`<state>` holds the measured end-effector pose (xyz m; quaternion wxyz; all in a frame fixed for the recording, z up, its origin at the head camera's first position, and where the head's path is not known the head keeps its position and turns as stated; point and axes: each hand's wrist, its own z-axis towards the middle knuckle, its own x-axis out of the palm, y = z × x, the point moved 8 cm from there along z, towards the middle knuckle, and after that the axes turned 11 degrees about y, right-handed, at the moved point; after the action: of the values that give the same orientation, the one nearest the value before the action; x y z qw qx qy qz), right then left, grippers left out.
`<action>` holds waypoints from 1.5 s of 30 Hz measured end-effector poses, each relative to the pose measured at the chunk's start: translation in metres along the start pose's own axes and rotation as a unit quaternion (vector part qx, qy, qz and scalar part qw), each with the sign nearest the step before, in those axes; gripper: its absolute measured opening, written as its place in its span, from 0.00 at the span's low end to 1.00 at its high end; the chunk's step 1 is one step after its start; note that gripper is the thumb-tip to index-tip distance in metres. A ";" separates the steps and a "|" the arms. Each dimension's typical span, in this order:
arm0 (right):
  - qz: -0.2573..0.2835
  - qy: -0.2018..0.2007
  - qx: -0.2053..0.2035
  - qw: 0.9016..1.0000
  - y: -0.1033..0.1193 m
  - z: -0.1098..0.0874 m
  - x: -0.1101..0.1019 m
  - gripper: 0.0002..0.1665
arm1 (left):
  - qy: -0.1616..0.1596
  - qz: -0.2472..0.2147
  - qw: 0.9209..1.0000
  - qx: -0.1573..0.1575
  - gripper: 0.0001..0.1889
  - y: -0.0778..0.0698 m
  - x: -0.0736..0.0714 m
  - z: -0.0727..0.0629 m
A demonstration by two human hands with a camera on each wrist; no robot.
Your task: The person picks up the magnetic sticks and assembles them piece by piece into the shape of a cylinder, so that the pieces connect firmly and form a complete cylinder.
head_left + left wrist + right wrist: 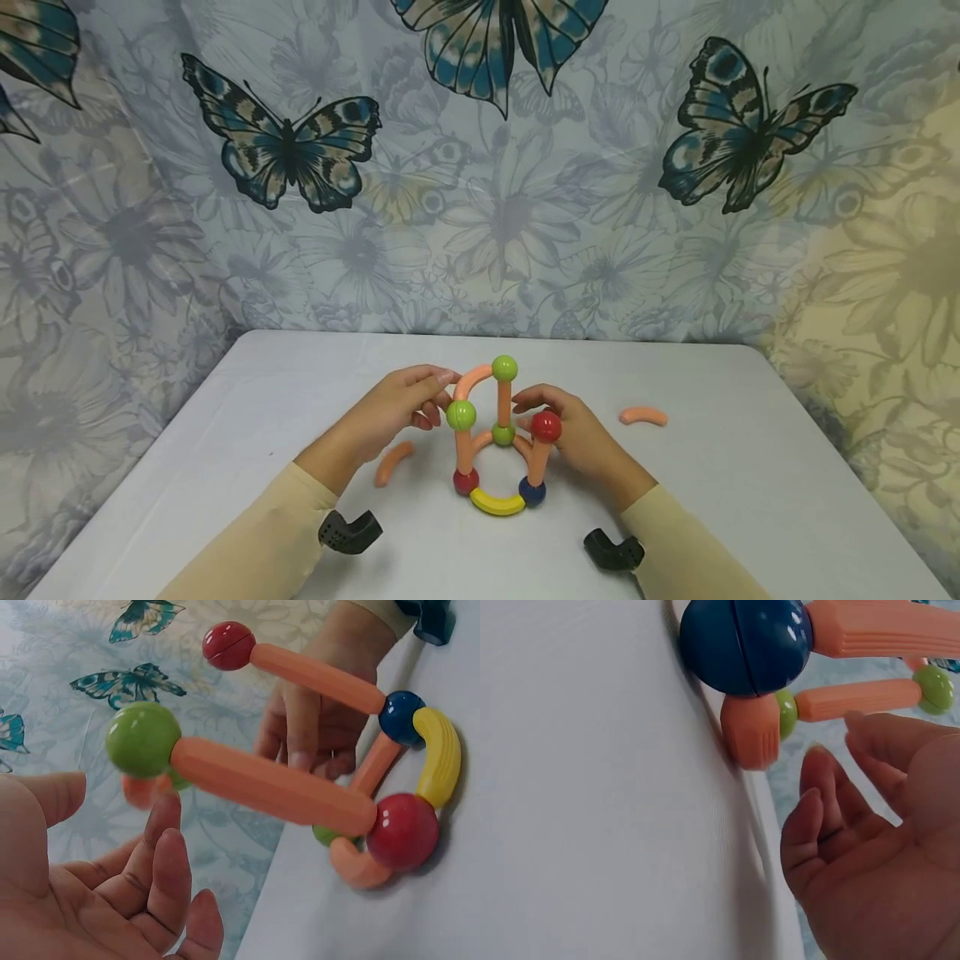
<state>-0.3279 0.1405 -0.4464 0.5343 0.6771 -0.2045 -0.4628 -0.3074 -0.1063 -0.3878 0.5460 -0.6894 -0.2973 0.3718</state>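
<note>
A frame of toy building sticks and balls (462, 450) stands on the table. Its base ring joins a red ball (466, 481), a blue ball (532, 491) and a green ball (503, 433), with a yellow curved stick (498, 502) in front. Three orange sticks rise from it, topped by two green balls and a red ball (546, 426). An orange curved stick (472, 379) bridges the green tops. My left hand (405, 404) is beside the left green top, fingers loosely bent, gripping nothing. Behind the red top, my right hand (573, 429) has relaxed fingers near the rear upright (859, 699).
One loose orange curved stick (393, 463) lies left of the frame, below my left hand. Another orange curved stick (643, 416) lies to the right, beyond my right hand. A butterfly-print cloth (510, 233) hangs behind the white table (712, 500).
</note>
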 end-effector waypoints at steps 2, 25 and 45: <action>0.016 0.006 -0.003 1.000 0.001 -0.005 -0.002 0.18 | -0.014 0.003 1.000 -0.005 0.24 0.006 -0.007 -0.007; 0.089 0.201 -0.117 0.968 0.012 -0.058 0.024 0.11 | -0.058 0.193 0.965 -0.165 0.12 0.074 -0.036 -0.054; 0.080 0.159 -0.096 0.979 0.009 -0.059 0.025 0.05 | 0.102 -0.125 0.986 -0.034 0.11 0.032 0.014 -0.056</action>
<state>-0.2642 0.1501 -0.4486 0.6581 0.6690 -0.1250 -0.3220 -0.2525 -0.1318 -0.4143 0.5916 -0.6997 -0.3362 0.2179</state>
